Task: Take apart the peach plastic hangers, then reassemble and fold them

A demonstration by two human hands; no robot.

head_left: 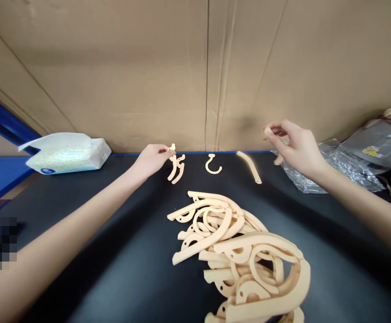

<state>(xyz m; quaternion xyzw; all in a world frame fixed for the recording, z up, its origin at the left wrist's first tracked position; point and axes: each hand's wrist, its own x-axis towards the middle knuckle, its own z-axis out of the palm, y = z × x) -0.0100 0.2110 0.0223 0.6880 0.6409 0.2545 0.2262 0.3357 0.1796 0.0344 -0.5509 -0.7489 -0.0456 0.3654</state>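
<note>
My left hand (153,159) pinches a small curved beige hanger piece (173,168) at its upper end, near the back edge of the table. A similar notched curved piece (179,172) lies right beside it. My right hand (292,143) is raised at the back right, its fingers closed on a beige hanger arm (278,159), mostly hidden behind the hand. Between my hands lie a beige hanger hook (214,167) and a long curved hanger arm (250,168). Nearer to me is a heap of folded beige hangers (229,244).
At the back left lies a soft tissue pack (70,157) with a tissue sticking out. Crumpled clear plastic (333,170) and a clear bag (370,139) are at the right. A cardboard wall (131,80) rises behind the black table (121,264).
</note>
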